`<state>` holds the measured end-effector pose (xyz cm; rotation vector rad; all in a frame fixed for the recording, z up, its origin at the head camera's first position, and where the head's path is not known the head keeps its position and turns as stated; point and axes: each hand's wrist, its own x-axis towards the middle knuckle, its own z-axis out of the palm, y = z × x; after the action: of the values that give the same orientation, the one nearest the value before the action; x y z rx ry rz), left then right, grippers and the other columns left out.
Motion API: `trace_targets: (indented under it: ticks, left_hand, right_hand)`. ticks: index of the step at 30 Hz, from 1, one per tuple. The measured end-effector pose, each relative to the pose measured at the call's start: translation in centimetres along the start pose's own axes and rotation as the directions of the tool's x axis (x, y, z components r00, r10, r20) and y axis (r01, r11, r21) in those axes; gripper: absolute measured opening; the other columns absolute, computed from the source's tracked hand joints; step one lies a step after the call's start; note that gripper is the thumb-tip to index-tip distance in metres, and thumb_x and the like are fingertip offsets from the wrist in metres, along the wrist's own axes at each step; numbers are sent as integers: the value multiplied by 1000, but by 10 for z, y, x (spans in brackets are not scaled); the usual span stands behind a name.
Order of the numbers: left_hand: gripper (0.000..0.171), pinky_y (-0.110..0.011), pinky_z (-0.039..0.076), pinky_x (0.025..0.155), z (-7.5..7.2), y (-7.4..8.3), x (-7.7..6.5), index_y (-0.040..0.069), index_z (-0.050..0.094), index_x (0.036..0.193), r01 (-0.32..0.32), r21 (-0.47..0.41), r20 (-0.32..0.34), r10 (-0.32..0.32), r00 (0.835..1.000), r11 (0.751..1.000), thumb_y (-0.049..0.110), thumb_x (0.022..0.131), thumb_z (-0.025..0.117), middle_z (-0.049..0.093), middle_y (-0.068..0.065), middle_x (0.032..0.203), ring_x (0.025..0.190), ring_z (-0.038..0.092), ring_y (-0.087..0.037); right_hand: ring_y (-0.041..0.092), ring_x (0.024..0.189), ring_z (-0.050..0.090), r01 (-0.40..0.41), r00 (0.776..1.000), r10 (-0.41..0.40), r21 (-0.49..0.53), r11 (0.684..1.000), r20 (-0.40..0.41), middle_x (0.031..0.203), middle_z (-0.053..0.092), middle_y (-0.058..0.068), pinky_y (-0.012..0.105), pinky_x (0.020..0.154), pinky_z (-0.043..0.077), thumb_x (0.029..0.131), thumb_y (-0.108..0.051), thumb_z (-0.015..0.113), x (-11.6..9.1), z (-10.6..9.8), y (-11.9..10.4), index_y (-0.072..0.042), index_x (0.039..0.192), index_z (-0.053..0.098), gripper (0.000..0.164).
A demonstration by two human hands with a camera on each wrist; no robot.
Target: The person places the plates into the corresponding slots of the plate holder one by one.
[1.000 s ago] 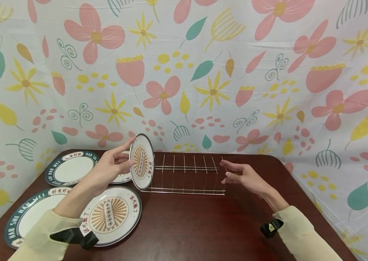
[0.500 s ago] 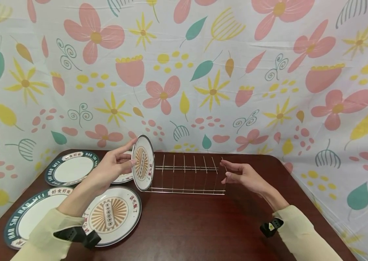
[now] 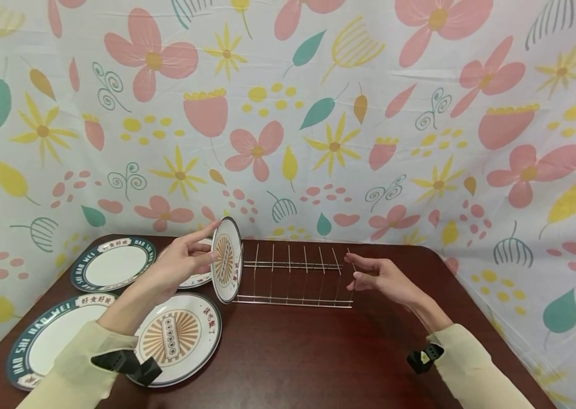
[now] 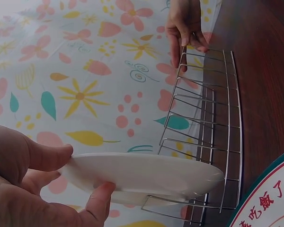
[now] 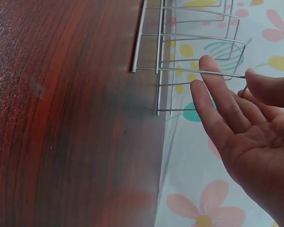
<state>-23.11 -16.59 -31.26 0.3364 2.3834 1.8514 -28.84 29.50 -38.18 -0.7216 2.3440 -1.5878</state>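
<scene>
My left hand (image 3: 180,264) pinches a small white plate (image 3: 227,260) with a sunburst print, thumb on one side and fingers on the other. The plate stands nearly upright at the left end of a wire dish rack (image 3: 295,264). In the left wrist view the plate (image 4: 146,175) shows edge-on among the end wires of the rack (image 4: 210,109); whether its lower edge rests on the base wires I cannot tell. My right hand (image 3: 382,277) holds the rack's right end wire. In the right wrist view, thumb and fingers of this hand (image 5: 255,127) are around that wire.
Left of the rack lie a large sunburst plate (image 3: 201,341), two blue-rimmed plates (image 3: 37,346) and a partly hidden white plate (image 3: 201,279). The dark wooden table (image 3: 288,358) ends at a flowered cloth (image 3: 288,113) behind the rack.
My left hand and the small plate have shifted slightly right and down, toward the rack's left end. My right hand stays on the rack's right end.
</scene>
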Motion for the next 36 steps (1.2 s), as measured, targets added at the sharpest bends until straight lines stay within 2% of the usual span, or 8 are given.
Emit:
trace_targets:
  ticks: [10, 23, 36]
  left_hand:
    - [68, -45, 51, 106, 0, -2, 5, 23, 32, 167, 5, -17, 10, -5, 1000, 1000, 9, 107, 60, 40, -33, 151, 134, 51, -39]
    - [68, -49, 48, 109, -2, 0, 12, 26, 29, 168, 50, -17, 32, -49, 998, 999, 12, 109, 58, 40, -33, 154, 136, 52, -40]
    - [69, -48, 46, 111, -3, -4, 20, 26, 28, 169, 60, -49, 45, -58, 997, 997, 12, 108, 59, 32, -34, 157, 142, 45, -40]
  right_hand:
    - [35, 102, 74, 14, 1000, -14, -18, 1000, 0, 162, 35, 29, 47, 89, 60, 108, -5, 58, 0, -1, -1, 7, 160, 34, 58]
    - [31, 102, 75, 10, 1000, -10, -61, 998, -9, 161, 38, 27, 41, 82, 62, 108, -7, 59, 0, -2, -1, 4, 160, 37, 58]
    - [31, 102, 75, 13, 1000, -13, -65, 998, -13, 160, 40, 26, 40, 80, 62, 108, -9, 58, -1, 0, 0, 4, 160, 38, 57]
